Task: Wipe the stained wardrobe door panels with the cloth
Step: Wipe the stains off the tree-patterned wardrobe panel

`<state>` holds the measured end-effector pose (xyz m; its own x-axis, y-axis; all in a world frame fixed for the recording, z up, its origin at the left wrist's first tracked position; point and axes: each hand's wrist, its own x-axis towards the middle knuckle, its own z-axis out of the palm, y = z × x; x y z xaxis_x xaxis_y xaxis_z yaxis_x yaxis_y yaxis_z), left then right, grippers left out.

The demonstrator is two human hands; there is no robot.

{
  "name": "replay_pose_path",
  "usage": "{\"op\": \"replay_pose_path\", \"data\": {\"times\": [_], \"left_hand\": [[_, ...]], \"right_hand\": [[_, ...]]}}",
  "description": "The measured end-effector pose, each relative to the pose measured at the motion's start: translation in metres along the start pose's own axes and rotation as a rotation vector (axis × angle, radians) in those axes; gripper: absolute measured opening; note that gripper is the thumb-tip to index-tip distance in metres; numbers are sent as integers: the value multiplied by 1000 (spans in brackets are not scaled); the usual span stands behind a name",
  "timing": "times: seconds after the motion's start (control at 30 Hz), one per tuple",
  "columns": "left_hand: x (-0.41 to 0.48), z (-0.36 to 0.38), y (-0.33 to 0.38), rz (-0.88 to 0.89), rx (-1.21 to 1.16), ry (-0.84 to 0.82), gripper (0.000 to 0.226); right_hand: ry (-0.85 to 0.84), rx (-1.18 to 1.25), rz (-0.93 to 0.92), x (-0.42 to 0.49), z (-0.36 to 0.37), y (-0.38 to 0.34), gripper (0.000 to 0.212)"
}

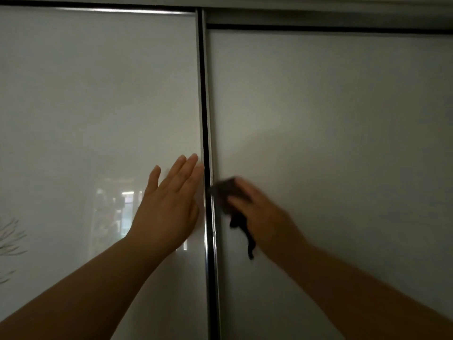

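We see two pale, glossy wardrobe door panels side by side, parted by a dark vertical frame strip (207, 168) that runs from top to bottom of the view. The left door panel (98, 94) shows a soft reflection of a lit room low down and a faint branch pattern (11, 238) at its left edge; the right door panel (331, 119) sits slightly behind it and is plain.

Our left hand (169, 207) is raised with the forearm reaching up from the lower left corner. It is spread flat and wide, fingers straight and pointing up and a little to the right, thumb set apart to the left. It holds nothing, and the palm faces the left panel just beside the frame strip; it seems to be pressed on the surface, though we cannot be certain of contact from this angle.

Our right hand (259, 212) comes in from the lower right, the forearm slanting up and leftward. Its fingers are curled down over a dark cloth (226, 192), pinning it against the right panel close to the frame strip. The hand and cloth are blurred, so the exact grip is hard to read. The cloth bunches out past the fingertips toward the strip, and a thin dark tail of it hangs down below the hand along the panel.
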<state>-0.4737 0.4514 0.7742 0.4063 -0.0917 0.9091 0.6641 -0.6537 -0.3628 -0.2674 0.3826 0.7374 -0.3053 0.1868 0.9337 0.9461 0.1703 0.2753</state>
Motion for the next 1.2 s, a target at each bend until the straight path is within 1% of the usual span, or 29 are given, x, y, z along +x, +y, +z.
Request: {"op": "replay_pose_path", "data": {"times": [0.07,0.13,0.23,0.33,0.4,0.5,0.57,0.6,0.67,0.73,0.8,0.9,1.0,1.07,1.13,1.2], "left_hand": [[7,-2,4,20,-16,6,61],[14,-3,10,29,-21,17,61],[18,-1,21,51,-5,24,60],[22,5,33,69,2,19,59],[27,11,44,72,-1,14,59],[37,20,63,85,-15,26,59],[42,26,77,100,-33,32,58],[44,31,85,105,-41,28,58],[48,40,95,104,-41,14,58],[55,52,105,97,-17,-10,60],[62,63,114,86,-1,-29,60],[74,79,128,58,-10,-27,61],[83,92,145,26,-44,-14,61],[87,100,157,33,-61,-14,62],[88,105,165,48,-68,-14,62],[90,107,170,60,-73,-8,63]], "right_hand": [[51,-113,61,30,-4,24,38],[-29,-243,-56,52,-7,40,45],[-81,-361,-9,53,5,57,62],[-91,-376,-3,49,-5,72,59],[-51,-445,6,44,-24,97,57],[1,-511,131,29,-59,144,53],[18,-562,204,14,-87,177,57],[14,-572,230,5,-99,193,61],[21,-574,264,-9,-116,215,64],[34,-522,313,-12,-121,228,67],[75,-471,341,-8,-115,226,66],[69,-370,478,1,-97,210,66],[89,-348,432,3,-83,191,64],[79,-328,348,-3,-81,189,65],[24,-308,236,-13,-86,196,69],[14,-379,178,-20,-98,215,72]]}}
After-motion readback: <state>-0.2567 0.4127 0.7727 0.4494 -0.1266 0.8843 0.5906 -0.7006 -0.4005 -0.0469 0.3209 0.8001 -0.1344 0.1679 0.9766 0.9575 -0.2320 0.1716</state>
